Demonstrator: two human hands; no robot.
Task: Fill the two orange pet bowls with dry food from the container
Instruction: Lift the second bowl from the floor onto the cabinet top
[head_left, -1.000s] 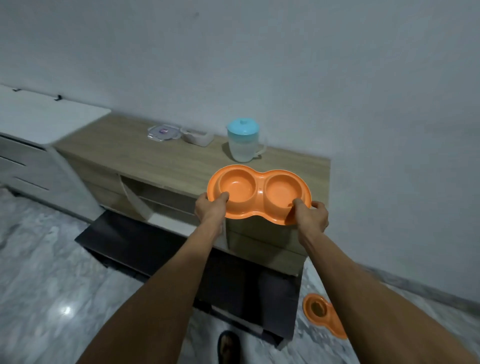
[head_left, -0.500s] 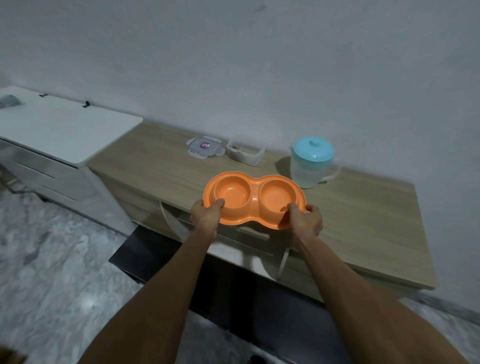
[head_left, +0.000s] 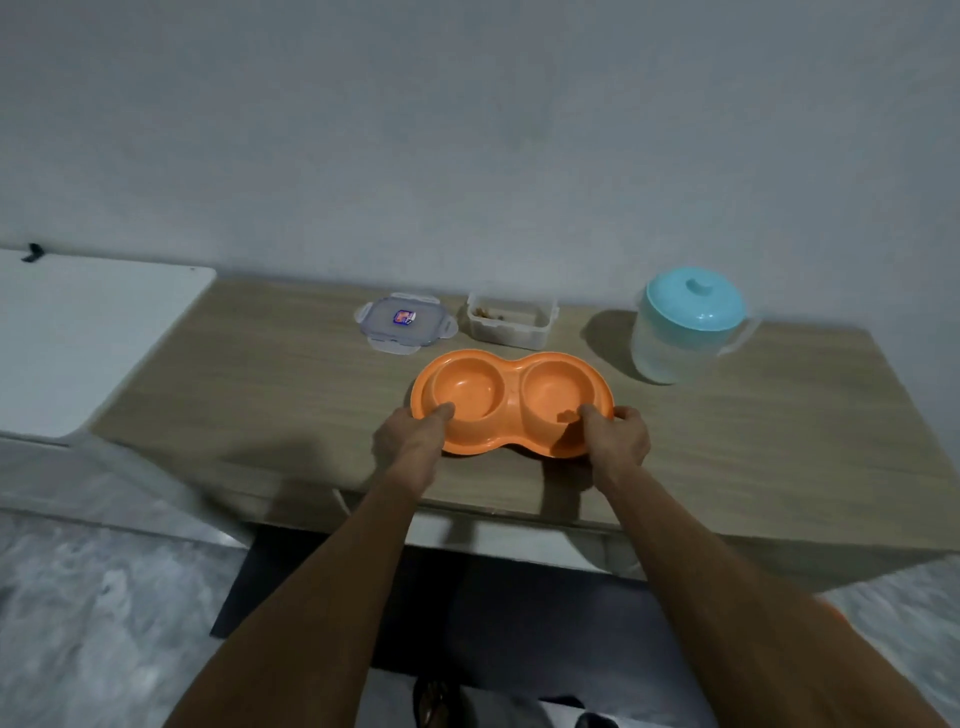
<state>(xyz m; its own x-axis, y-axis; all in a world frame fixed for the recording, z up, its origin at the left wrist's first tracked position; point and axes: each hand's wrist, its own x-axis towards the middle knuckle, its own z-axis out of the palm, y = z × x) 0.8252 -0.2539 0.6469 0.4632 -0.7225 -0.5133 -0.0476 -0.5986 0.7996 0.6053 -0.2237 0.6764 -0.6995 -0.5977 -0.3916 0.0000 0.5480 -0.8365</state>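
Note:
An orange double pet bowl (head_left: 511, 387) rests on or just above the wooden cabinet top (head_left: 270, 395), both wells empty. My left hand (head_left: 410, 441) grips its near left rim, thumb inside the left well. My right hand (head_left: 615, 439) grips the near right rim, thumb in the right well. Behind the bowl stands an open clear container (head_left: 509, 319) with a little brown dry food at the bottom. Its clear clip lid (head_left: 402, 322) lies flat to the left of it.
A translucent pitcher with a teal lid (head_left: 685, 325) stands at the back right of the cabinet top. A white cabinet (head_left: 78, 332) adjoins on the left. The wall runs right behind. Marble floor and a dark mat (head_left: 519, 613) lie below.
I have moved closer to the cabinet and both hands have carried the orange bowl forward and down onto the wooden top, in front of the container.

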